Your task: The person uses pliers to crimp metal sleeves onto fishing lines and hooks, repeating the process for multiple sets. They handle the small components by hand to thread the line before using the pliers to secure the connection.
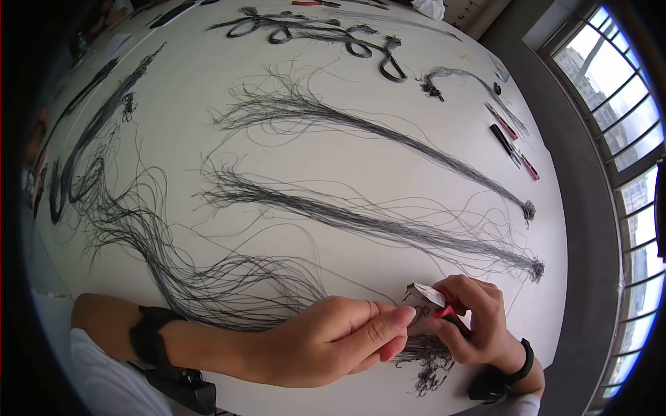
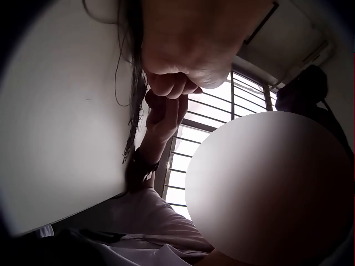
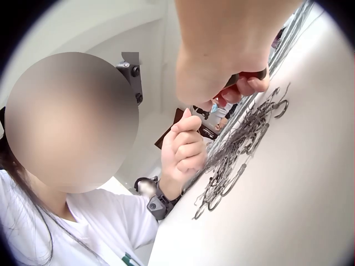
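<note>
My right hand (image 1: 479, 315) grips a pair of red-handled pliers (image 1: 431, 296), their metal head pointing toward the left hand. Close beside them, my left hand (image 1: 354, 340) is curled with its thumb against the forefinger, pinching a thin dark fishing line largely hidden by the fingers. Below both hands lies a cluster of dark fish hooks (image 3: 224, 185) at the end of a bundle of dark lines (image 1: 229, 288), which fans out on the table to the left. In the right wrist view the left fist (image 3: 187, 147) is near the hooks.
Two long line bundles (image 1: 374, 225) stretch across the white table (image 1: 361, 159), with knotted ends at right. Coiled bundles (image 1: 281, 33) lie at the back and another (image 1: 94, 132) at far left. A black-handled tool (image 1: 504, 144) rests near the right edge, by a barred window (image 1: 617, 97).
</note>
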`<state>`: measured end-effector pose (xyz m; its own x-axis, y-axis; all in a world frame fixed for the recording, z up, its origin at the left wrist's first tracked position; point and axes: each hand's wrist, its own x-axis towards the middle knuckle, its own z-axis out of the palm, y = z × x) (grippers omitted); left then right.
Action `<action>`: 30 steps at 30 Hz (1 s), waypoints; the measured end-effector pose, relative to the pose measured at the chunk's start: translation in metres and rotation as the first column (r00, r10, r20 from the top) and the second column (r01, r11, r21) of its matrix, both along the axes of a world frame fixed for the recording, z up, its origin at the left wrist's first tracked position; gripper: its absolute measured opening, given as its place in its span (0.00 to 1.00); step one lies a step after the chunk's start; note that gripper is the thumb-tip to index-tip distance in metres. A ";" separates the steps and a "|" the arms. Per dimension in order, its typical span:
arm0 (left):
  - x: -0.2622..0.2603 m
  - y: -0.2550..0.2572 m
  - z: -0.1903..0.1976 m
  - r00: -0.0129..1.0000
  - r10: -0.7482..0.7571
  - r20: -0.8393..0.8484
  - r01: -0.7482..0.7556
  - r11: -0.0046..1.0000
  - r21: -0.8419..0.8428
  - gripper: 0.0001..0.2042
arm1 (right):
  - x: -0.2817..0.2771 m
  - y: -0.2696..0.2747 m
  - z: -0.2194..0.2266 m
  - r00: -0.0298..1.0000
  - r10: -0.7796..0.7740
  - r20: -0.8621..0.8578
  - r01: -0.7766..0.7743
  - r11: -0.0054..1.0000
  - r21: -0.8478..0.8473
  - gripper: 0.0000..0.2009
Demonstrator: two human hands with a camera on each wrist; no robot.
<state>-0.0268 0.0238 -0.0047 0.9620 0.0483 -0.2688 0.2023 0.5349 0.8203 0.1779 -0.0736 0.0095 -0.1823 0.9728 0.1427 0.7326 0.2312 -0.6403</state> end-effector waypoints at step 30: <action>0.000 -0.009 -0.005 0.965 0.046 0.257 -0.191 0.796 0.574 0.12 | 0.004 0.002 -0.006 0.999 -0.035 -0.027 0.038 0.990 0.135 0.15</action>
<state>-0.0265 0.0147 -0.0099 0.9673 0.2448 0.0663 -0.0532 -0.0597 0.9968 0.1818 -0.0716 0.0035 -0.1418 0.9501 0.2779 0.7264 0.2906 -0.6228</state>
